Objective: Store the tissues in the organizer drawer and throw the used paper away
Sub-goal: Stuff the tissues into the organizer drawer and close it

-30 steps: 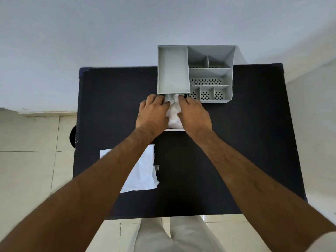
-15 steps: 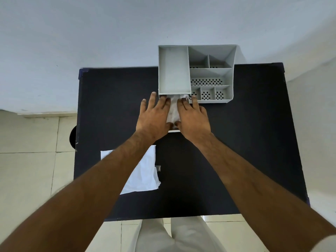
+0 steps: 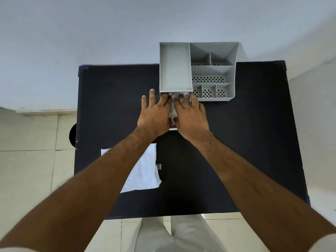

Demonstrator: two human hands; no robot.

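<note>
A grey desk organizer [image 3: 212, 70] stands at the table's far edge, its low drawer [image 3: 173, 128] pulled out toward me. White tissues [image 3: 173, 108] lie in the drawer, mostly hidden under my hands. My left hand [image 3: 154, 115] rests flat on the tissues' left side with its fingers spread. My right hand [image 3: 190, 117] lies flat on their right side, fingertips reaching under the organizer's front edge. A flat white sheet of paper [image 3: 145, 171] lies near the table's front left, partly under my left forearm.
The black table [image 3: 245, 142] stands against a white wall. A small grey object [image 3: 159, 166] sits at the paper's right edge. A dark round shape [image 3: 72, 136] shows on the tiled floor beyond the table's left edge.
Both hands have flattened and slid forward over the tissues, with the fingertips now at the organizer's drawer opening. My left fingers have spread wider.
</note>
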